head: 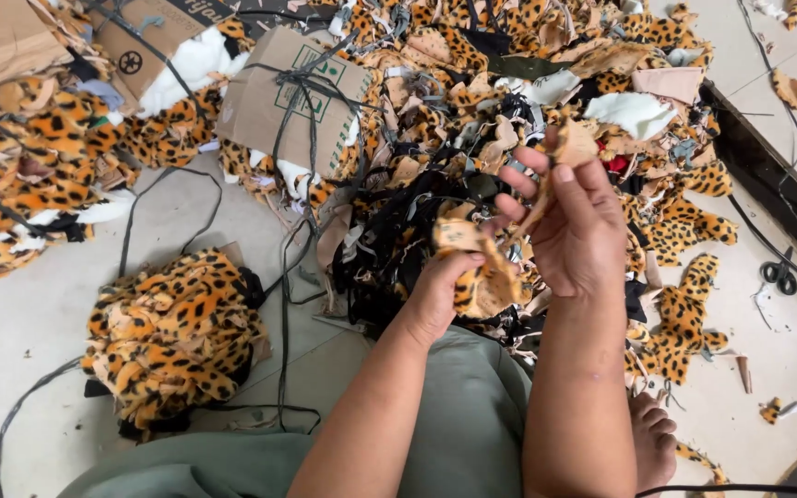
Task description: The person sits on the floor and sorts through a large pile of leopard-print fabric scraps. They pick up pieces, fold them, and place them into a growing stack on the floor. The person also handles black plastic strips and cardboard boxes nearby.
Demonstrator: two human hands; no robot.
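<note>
My left hand is closed around a bunched piece of leopard-print plush fabric, tan backing showing at its top. My right hand is raised just to the right, fingers spread, pinching a thin tan strip of the same fabric between thumb and fingers. Both hands hover above a large heap of leopard-print scraps mixed with black straps and white stuffing.
A tied bundle of leopard fabric lies on the floor at left. Cardboard boxes bound with black cord sit behind. Scissors lie at right near black cables. My bare foot and green-clad lap are below.
</note>
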